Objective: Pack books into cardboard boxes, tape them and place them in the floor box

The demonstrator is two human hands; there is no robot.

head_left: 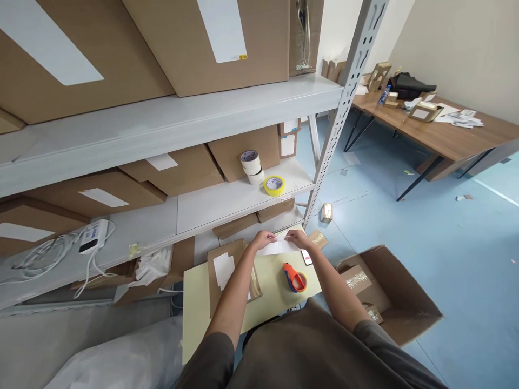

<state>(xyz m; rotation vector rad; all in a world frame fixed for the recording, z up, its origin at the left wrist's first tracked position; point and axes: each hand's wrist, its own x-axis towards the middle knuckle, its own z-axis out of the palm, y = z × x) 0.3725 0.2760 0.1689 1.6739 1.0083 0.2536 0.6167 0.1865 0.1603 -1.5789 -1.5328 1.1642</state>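
Note:
Above the far side of a pale yellow table [263, 270], both hands pinch a white sheet of paper [278, 247]. My left hand [264, 240] grips its left part and my right hand [297, 239] its right part, fingertips a short way apart. An orange and blue tape dispenser [295, 277] lies on the table below the paper. To the left, a flat cardboard piece [215, 270] carries white paper pieces [224, 269]. A phone [307, 257] lies partly hidden beside my right forearm.
A metal shelf [227, 205] ahead holds large cartons [243, 32], white tape rolls [250, 161], a yellow tape roll [274, 185] and a power strip [94, 236]. An open carton [409, 292] with small boxes stands at right. A cluttered brown desk [458, 132] is farther back.

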